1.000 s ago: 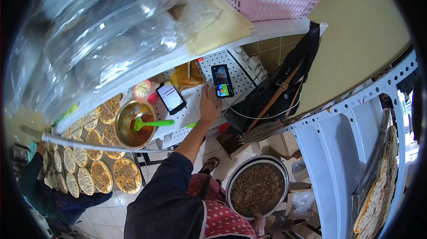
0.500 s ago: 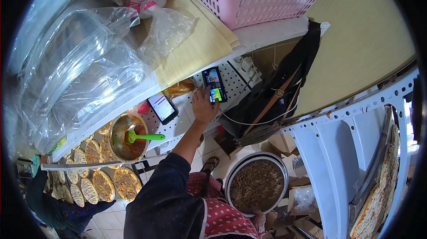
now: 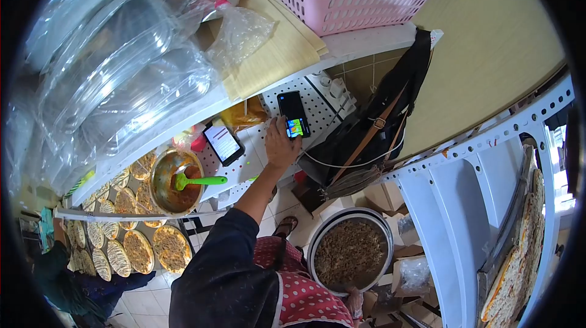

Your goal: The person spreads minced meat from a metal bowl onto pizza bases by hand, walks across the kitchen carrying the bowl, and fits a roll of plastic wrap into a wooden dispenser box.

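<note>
My left hand [image 3: 282, 145] reaches up from a dark sleeve, palm down, with its fingers stretched out and apart. Its fingertips are at the lower left edge of a black smartphone [image 3: 293, 107], which lies on a white surface with black dots. The phone's screen is dark at the top and shows a bright coloured picture at the bottom. Left of the hand, a second phone [image 3: 223, 144] lies with a white lit page. Beside that is a metal bowl [image 3: 160, 189] with orange-brown paste and a green spatula [image 3: 204, 181]. My right hand is not visible.
Topped bread halves [image 3: 138, 251] lie in rows at lower left, near another person [image 3: 61, 273]. A large basin [image 3: 349, 255] of brown crumbly filling stands below. A black bag [image 3: 372, 126] hangs at right. Above are a pink basket [image 3: 317, 7] and plastic bags [image 3: 134, 65] on a shelf.
The upper part of the black phone's screen has gone from a lit picture to dark. My left hand stays at the phone. The whole view has shifted slightly.
</note>
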### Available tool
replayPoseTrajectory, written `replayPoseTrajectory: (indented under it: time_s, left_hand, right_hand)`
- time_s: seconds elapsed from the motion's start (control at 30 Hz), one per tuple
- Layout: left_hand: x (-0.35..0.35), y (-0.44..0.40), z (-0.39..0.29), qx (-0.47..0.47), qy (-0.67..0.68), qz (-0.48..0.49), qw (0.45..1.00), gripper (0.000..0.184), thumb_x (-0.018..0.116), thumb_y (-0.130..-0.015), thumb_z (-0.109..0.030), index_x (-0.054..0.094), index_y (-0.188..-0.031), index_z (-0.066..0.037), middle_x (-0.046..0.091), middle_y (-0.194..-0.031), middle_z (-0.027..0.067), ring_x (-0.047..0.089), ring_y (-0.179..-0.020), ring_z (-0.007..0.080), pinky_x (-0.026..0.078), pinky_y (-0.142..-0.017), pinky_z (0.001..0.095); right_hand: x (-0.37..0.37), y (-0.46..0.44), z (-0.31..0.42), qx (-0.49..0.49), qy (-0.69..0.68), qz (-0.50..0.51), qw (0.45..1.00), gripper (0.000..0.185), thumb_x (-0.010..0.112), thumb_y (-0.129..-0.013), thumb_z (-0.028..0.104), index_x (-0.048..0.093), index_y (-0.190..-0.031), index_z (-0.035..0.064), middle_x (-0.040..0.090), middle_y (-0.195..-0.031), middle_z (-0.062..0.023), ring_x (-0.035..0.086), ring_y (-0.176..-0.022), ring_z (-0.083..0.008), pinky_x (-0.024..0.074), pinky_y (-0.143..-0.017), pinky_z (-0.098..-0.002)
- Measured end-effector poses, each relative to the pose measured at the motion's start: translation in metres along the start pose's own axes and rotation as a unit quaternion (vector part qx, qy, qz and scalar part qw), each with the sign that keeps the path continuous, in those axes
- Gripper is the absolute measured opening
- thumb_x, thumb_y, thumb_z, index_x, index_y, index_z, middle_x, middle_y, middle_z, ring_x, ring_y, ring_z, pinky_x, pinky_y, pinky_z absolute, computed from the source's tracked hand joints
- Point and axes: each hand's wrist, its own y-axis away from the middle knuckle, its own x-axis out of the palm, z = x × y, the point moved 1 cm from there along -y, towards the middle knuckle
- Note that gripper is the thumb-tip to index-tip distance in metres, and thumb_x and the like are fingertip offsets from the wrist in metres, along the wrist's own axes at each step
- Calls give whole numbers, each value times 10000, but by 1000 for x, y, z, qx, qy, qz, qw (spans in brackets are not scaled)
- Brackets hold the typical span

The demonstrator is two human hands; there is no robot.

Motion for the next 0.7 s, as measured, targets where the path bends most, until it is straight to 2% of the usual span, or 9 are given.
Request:
replayPoseTrajectory:
  time_s: [0.13,0.2,0.33,0.4,0.47,0.53,0.57,0.67,0.7]
  left_hand:
    - [-21,34,-19,7,90,3,996,574,558,-677,-202,324,-1162,-5,370,-1094,231,408,-963,366,355,-800,406]
    - [-28,71,-27,-27,275,110,955,533,536,-719,-181,315,-1174,-13,391,-1084,199,438,-956,314,359,-808,373]
    - [-50,164,-50,-198,549,388,713,589,509,-783,-326,255,-1224,-29,403,-1095,114,422,-985,191,340,-839,301]
    - [-77,201,-59,-231,518,495,658,704,503,-764,-443,209,-1251,-28,371,-1154,144,390,-1047,217,328,-866,314]
    - [-104,223,-60,-215,511,480,680,754,503,-745,-488,198,-1256,-24,347,-1183,153,371,-1070,228,324,-873,314]
    - [-122,245,-48,-204,495,463,706,806,502,-727,-533,187,-1261,-19,324,-1213,163,351,-1093,239,319,-881,315]
    - [-127,258,-41,-227,494,459,703,782,525,-738,-478,183,-1261,-7,342,-1203,164,339,-1106,231,291,-904,303]
    - [-159,294,-28,-311,513,433,673,730,551,-759,-380,179,-1263,-5,356,-1208,135,333,-1107,194,271,-920,280]
    - [-169,306,-24,-319,536,438,648,755,563,-736,-392,177,-1268,-19,366,-1198,134,360,-1084,198,319,-874,288]
  right_hand:
    - [-3,6,-7,-49,27,11,998,374,634,-586,307,538,-806,21,550,-692,-159,541,-647,-341,436,-563,-397]
    - [0,10,-19,-85,23,-1,996,347,629,-590,283,534,-798,21,549,-697,-162,544,-646,-331,437,-554,-394]
    - [-4,26,-17,-54,-87,4,995,303,634,-574,220,523,-775,22,545,-681,-165,544,-614,-320,436,-527,-387]
    - [-11,28,-9,14,-182,31,983,289,645,-556,182,516,-760,23,541,-661,-164,543,-583,-319,436,-507,-382]
    - [-7,25,-38,31,-214,74,974,285,651,-546,163,513,-753,24,540,-650,-164,542,-567,-318,436,-498,-380]
    - [12,16,-107,-200,9,75,977,302,671,-531,131,509,-757,15,544,-605,-149,546,-543,-314,438,-482,-359]
    - [-20,27,-32,-259,77,56,961,323,685,-504,118,510,-754,10,552,-590,-140,562,-576,-312,440,-488,-363]
    - [0,14,-96,-109,-55,184,975,323,688,-504,122,513,-750,5,561,-616,-154,571,-600,-314,445,-506,-370]
    - [-24,31,-18,-240,53,148,958,314,682,-503,107,511,-744,0,566,-631,-151,576,-616,-314,450,-518,-363]
